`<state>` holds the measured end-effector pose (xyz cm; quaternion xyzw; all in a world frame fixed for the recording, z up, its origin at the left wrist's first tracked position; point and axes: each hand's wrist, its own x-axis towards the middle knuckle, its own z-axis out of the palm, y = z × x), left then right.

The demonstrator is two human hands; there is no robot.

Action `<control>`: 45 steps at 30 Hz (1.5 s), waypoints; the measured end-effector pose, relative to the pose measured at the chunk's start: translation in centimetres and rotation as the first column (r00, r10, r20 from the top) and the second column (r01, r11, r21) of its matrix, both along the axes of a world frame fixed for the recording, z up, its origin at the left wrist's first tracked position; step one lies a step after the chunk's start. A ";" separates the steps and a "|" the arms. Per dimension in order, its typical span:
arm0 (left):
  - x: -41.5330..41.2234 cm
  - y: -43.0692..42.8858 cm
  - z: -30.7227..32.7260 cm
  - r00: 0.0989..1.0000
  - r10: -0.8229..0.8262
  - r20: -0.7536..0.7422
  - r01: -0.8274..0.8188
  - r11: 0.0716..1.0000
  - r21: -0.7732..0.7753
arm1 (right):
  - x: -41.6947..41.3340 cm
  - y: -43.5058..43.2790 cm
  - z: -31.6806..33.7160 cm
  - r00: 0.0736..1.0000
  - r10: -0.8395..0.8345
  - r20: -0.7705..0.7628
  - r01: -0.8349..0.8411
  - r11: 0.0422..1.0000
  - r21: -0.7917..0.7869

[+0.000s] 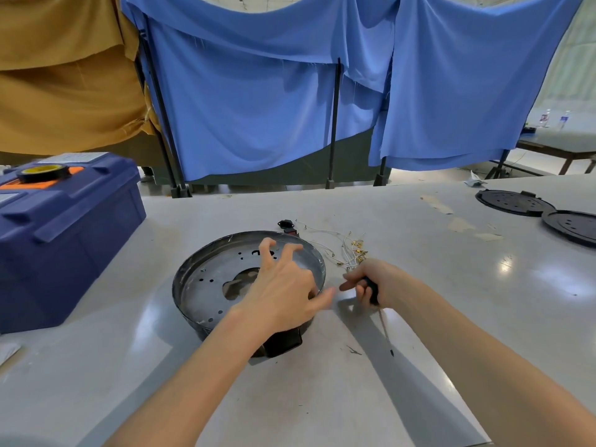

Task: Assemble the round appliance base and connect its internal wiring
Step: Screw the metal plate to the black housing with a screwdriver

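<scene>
Sitting near the middle of the pale grey table [435, 301], the round shallow metal appliance base [206, 279] lies open side up, its perforated floor and central cut-out showing, with a black block [285, 343] at its near rim. The left hand [283, 285] hovers over the base's right half, fingers spread wide and bent, holding nothing. Just beside the right rim, the right hand [375, 279] grips a black-handled screwdriver [373, 293], its thin shaft pointing back toward the person. A loose tangle of white wires with brass terminals [353, 250] lies just beyond that hand, and a small black connector [285, 224] sits behind the far rim. Bare tabletop runs to the right and along the near edge. A large blue plastic toolbox [64, 237], carrying a roll of black tape [42, 172], crowds the left side, near the base. Two black round perforated plates [512, 203] lie well apart at far right.
</scene>
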<state>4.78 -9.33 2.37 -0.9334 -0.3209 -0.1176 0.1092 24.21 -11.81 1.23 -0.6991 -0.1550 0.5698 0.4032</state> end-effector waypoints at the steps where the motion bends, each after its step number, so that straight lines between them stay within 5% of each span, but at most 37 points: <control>1: 0.0 0.4 0.1 1.000 0.001 0.021 -0.001 0.999 -0.036 | 0.7 0.2 0.2 0.999 -0.030 0.023 0.029 0.999 0.028; 7: -0.7 3.2 0.9 0.994 -0.005 0.111 0.042 0.942 -0.333 | 3.5 1.2 0.5 0.963 -0.133 0.233 0.111 0.988 0.107; 14: 0.4 4.7 0.9 0.992 0.029 0.122 0.022 0.917 -0.398 | 3.0 3.7 -1.4 0.848 0.007 0.531 -0.071 0.992 0.100; 19: 0.6 5.1 0.7 0.992 -0.003 0.126 0.062 0.880 -0.472 | 2.3 5.0 -2.5 0.674 0.062 0.736 -0.138 0.989 0.043; 32: 0.4 5.6 1.3 0.985 0.021 0.169 0.083 0.809 -0.581 | 1.0 4.7 -0.8 0.276 0.356 0.893 -0.334 0.906 -0.259; 34: 0.3 5.7 1.3 0.985 0.025 0.172 0.082 0.803 -0.590 | 1.1 4.4 -0.5 0.307 0.384 0.871 -0.364 0.893 -0.265; 40: 0.4 6.0 1.9 0.899 0.146 0.412 0.133 0.806 -0.577 | 2.2 2.6 3.6 0.626 0.317 0.712 -0.472 0.882 0.022; 45: 0.9 5.3 3.2 0.747 0.246 0.617 0.247 0.760 -0.602 | 0.5 1.5 6.6 0.709 0.378 0.595 -0.636 0.709 0.306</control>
